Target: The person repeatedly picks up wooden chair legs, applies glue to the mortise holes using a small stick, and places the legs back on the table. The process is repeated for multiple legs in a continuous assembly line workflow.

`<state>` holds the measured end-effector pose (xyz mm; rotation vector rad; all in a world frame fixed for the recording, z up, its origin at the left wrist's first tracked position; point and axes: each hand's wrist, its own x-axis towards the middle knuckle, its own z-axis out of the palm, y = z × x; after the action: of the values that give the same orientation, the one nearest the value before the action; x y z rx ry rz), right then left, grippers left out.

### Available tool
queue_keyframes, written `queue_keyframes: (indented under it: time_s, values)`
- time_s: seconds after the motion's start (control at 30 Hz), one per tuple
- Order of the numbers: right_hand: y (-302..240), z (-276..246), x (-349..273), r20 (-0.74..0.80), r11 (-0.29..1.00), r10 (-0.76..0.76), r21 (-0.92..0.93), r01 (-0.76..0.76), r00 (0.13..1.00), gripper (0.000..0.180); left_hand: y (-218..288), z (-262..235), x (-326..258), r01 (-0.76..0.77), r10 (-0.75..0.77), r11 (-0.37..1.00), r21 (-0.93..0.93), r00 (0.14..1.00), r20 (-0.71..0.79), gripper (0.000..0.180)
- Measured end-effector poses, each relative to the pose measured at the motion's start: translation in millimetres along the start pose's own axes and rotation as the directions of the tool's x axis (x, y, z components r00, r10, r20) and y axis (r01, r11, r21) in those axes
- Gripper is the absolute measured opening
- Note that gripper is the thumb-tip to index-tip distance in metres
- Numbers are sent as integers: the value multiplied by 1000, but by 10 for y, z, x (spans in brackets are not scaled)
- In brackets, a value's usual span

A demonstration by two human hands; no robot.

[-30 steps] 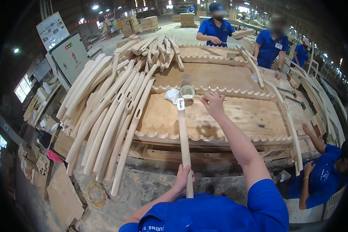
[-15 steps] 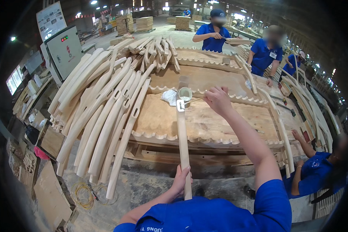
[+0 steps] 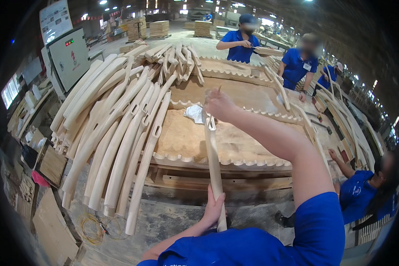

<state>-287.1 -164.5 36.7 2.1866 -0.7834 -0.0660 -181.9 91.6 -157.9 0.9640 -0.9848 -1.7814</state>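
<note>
The person's left hand (image 3: 214, 207) is wrapped around the lower part of a pale wooden rail (image 3: 214, 159), whose bottom end sits close to the person's blue shirt (image 3: 235, 248). The rail slants up and away over the near edge of the bench (image 3: 248, 141), its slotted upper end lying above the bench top. The right hand (image 3: 220, 106) is closed just above that slotted end, its fingers curled around a thin stick (image 3: 220, 88) of which only a short tip shows; whether the hand touches the rail cannot be told. Just left of the right hand lies a crumpled white bag (image 3: 193, 114).

Scalloped wooden strips (image 3: 178, 158) run across the bench. To the left, a large heap of slotted wooden rails (image 3: 119, 119) fans out, many ends jutting past the near edge. A hammer (image 3: 323, 127) lies toward the right end. Across the bench, a co-worker in a blue shirt (image 3: 240, 49) handles a wooden piece (image 3: 269, 52); another co-worker (image 3: 297, 66) stands alongside, and a third (image 3: 359, 195) reaches in from the lower right.
</note>
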Motion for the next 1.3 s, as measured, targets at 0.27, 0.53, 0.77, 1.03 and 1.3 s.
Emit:
queue_keyframes:
  time_s: [0.27, 0.53, 0.77, 1.03, 1.3]
  values:
    - [-73, -148, -225, -24, 991, -119, 64, 120, 993, 11, 51, -60, -48, 75, -73, 994, -76, 997, 28, 63]
    - [103, 145, -955, -142, 765, 539, 496, -412, 830, 6, 116, -136, -63, 172, -160, 965, -200, 984, 74, 63]
    - [-306, 746, -1121, 125, 353, 794, 701, -619, 595, 13, 39, -196, -27, 169, -160, 978, -122, 983, 85, 60]
    - [-447, 843, -1159, 179, 299, 753, 764, -571, 634, 15, 146, -138, -84, 193, -185, 971, -142, 981, 66, 61]
    - [-408, 795, -1381, 320, 99, 655, 861, -498, 684, 20, 149, -128, -67, 203, -198, 975, -92, 978, 57, 58]
